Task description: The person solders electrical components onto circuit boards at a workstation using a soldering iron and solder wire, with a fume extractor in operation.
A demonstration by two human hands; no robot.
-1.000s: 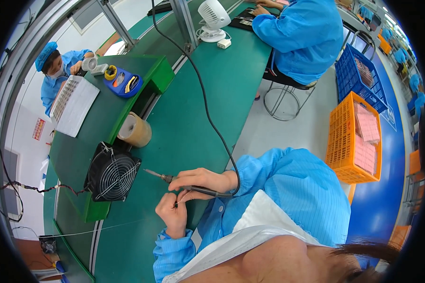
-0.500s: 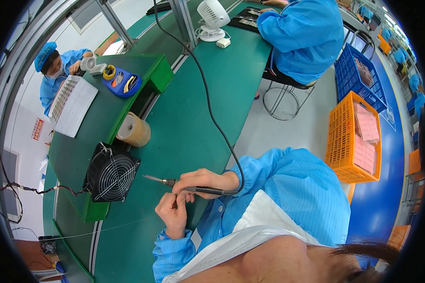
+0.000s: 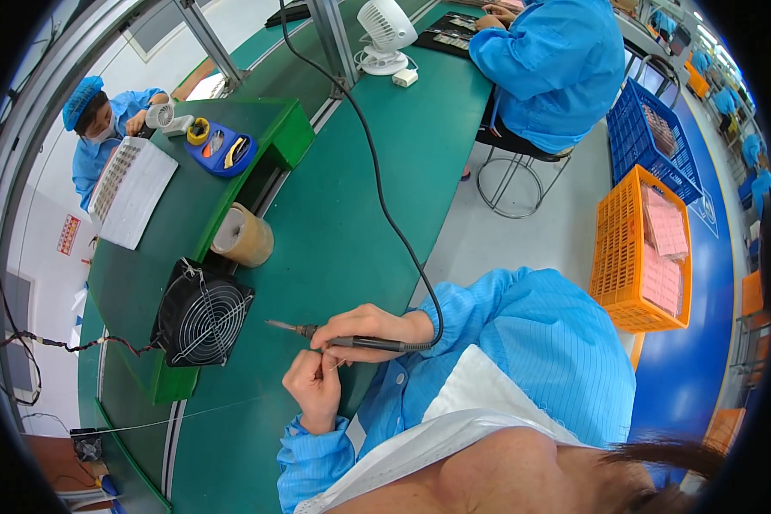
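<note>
My right hand (image 3: 364, 328) is closed around a soldering iron (image 3: 384, 344). Its metal tip points left, above the green bench. A black cord runs from the handle's rear end up to the metal frame. Just below and touching it, my left hand (image 3: 312, 387) is closed in a pinch at the fingertips. A short piece of thin wire shows between the two hands, and the left fingers seem to hold it. A thin pale strand (image 3: 193, 415) also stretches from the left over the bench toward my left hand.
A black fan with a wire guard (image 3: 204, 321) stands left of the iron, near a tan roll (image 3: 244, 237). A blue tool holder (image 3: 221, 150) sits on the raised shelf. A white fan (image 3: 387, 34) stands farther off. Orange crate (image 3: 625, 257) at right; co-workers sit opposite and ahead.
The soldering iron's tip has shifted slightly right and down. My left fingers have moved a little against the right hand. The co-worker ahead has shifted their hands over the dark tray.
</note>
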